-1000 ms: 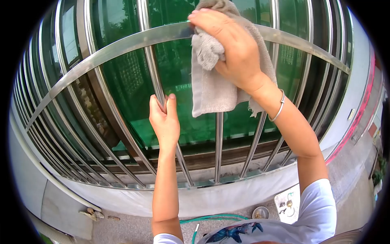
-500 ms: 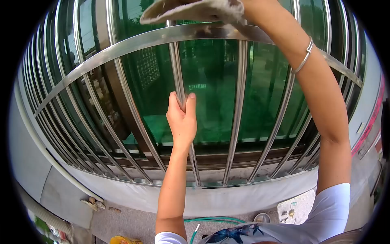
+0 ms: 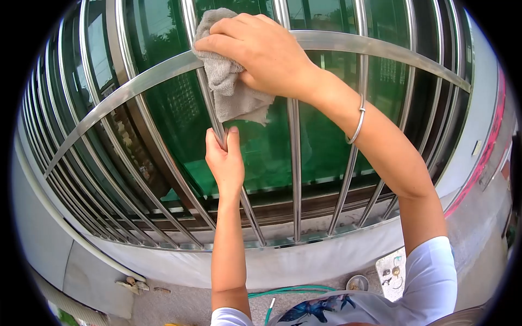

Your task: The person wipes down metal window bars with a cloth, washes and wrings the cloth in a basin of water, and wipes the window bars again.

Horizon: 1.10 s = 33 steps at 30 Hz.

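My left hand [image 3: 225,165] is closed round a shiny metal bar [image 3: 253,220] of the window grille, below the horizontal flat rail [image 3: 348,42]. Above it, my right hand [image 3: 266,51] grips a grey cloth [image 3: 222,73] and presses it where the same bar meets the rail. The cloth's lower end hangs loose, just over my left thumb. Part of the bar and rail is hidden behind the cloth and my right hand. Green-tinted window glass [image 3: 266,146] lies behind the bars.
Below the grille runs a white wall ledge [image 3: 315,261]. On the ground are a green hose [image 3: 293,289], a metal bowl [image 3: 358,283] and a white board or stool top [image 3: 392,274] with small items on it. A pale pipe [image 3: 65,217] follows the wall at left.
My right hand has brought the cloth down and to the left along the rail onto the bar that my left hand holds. The view has shifted slightly; my left hand keeps its grip.
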Each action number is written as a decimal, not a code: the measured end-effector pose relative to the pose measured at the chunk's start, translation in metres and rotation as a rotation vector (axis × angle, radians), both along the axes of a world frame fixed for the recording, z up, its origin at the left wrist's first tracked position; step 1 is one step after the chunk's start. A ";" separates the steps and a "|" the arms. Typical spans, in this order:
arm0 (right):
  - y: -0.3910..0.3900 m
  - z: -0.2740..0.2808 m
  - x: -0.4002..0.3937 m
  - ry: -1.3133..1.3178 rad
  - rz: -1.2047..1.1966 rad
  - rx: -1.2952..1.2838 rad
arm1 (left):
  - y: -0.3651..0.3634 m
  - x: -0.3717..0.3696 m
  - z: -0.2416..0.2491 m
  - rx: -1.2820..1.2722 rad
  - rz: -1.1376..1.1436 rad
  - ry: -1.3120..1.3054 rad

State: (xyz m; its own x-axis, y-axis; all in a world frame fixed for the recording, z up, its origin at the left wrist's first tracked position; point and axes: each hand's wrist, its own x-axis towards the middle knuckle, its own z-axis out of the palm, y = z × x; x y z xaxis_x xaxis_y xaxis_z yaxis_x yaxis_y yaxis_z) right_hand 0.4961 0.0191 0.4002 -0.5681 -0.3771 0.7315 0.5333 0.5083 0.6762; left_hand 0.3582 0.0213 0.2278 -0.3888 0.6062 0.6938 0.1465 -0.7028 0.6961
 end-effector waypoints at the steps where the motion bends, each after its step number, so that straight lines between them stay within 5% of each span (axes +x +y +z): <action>1: 0.001 -0.002 0.005 -0.013 0.040 0.036 | 0.000 -0.002 0.000 0.002 0.007 0.016; 12: -0.039 -0.004 0.104 -0.091 -0.095 -0.062 | -0.001 -0.002 -0.002 0.000 -0.177 -0.048; 14: -0.045 0.001 0.117 0.109 -0.088 -0.396 | 0.004 0.000 -0.003 0.031 -0.085 -0.016; 18: -0.031 0.029 0.103 0.012 -0.104 -0.591 | 0.002 0.003 -0.001 0.028 -0.033 -0.027; 20: -0.050 0.048 0.078 0.081 -0.383 -0.942 | 0.005 0.001 -0.002 0.032 -0.049 -0.023; 22: -0.030 0.052 0.078 0.049 0.115 -1.360 | 0.006 -0.002 -0.004 0.035 -0.067 -0.018; 23: -0.029 0.054 0.081 0.101 0.041 -1.422 | 0.006 -0.003 -0.004 0.029 -0.080 -0.024; 24: -0.027 0.048 0.083 0.116 0.035 -1.417 | 0.006 -0.002 -0.004 0.025 -0.096 -0.030; 27: -0.016 0.020 0.084 0.245 -0.341 -0.609 | -0.001 0.003 -0.001 0.028 -0.121 -0.066; 28: -0.008 0.009 0.085 0.265 -0.239 -0.338 | -0.003 0.004 0.000 0.029 -0.120 -0.071; 30: -0.010 -0.002 0.093 0.184 -0.145 -0.083 | -0.008 0.002 0.002 0.002 -0.134 -0.060; 33: -0.013 0.005 0.129 0.088 -0.145 -0.053 | -0.009 0.002 0.001 -0.008 -0.160 -0.074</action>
